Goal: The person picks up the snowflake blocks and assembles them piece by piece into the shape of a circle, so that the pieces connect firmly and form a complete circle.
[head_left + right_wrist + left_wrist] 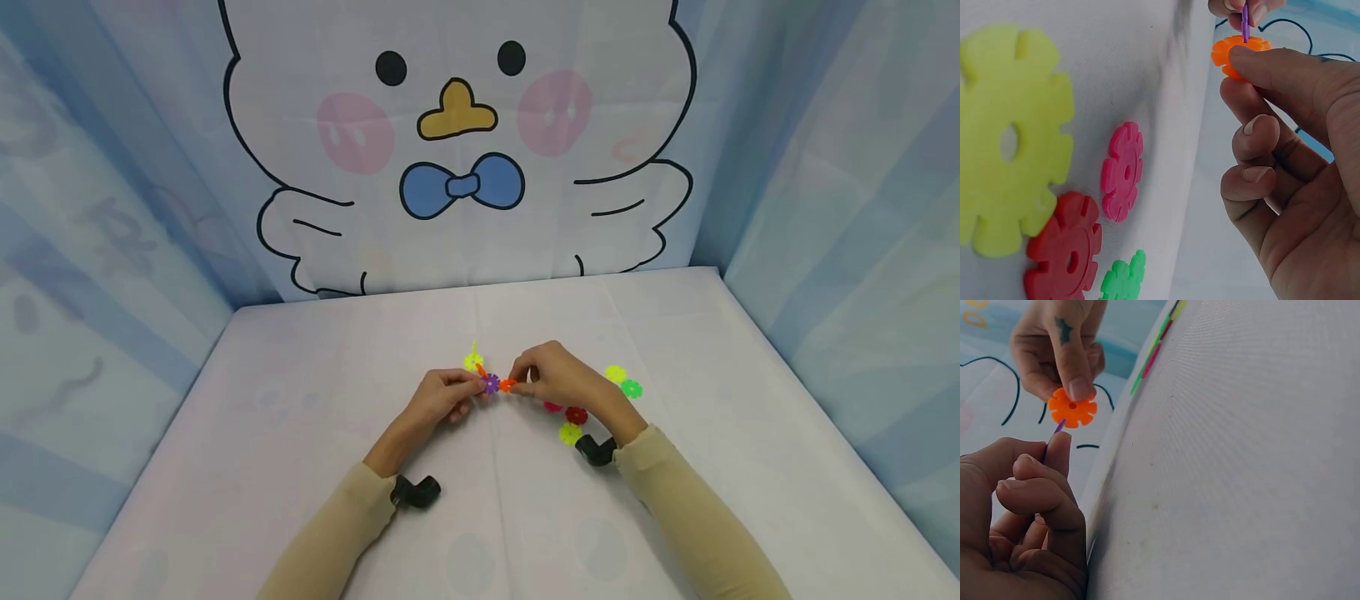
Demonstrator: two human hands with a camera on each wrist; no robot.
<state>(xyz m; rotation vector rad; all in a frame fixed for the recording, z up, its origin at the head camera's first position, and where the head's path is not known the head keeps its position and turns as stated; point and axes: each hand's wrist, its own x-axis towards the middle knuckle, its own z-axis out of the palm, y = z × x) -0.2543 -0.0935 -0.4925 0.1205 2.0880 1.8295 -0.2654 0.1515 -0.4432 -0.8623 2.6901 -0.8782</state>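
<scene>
Head: your left grip [442, 394] pinched a purple notched plastic disc [492, 383], right grip [561, 375] an orange one [506, 386]; crooked pressure risked slippage.

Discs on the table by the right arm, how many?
5: yellow disc and green disc beyond the arm; pink disc, red disc and second yellow disc on its near side. The arm may hide more.

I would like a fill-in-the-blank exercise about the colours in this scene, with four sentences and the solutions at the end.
1. The right hand pinches a notched disc coloured ____.
2. The left hand pinches another disc, coloured ____.
3. In the head view, a green disc lies beside a neighbouring disc coloured ____.
4. The drawn bow tie is ____.

Missing words: orange; purple; yellow; blue.
</scene>
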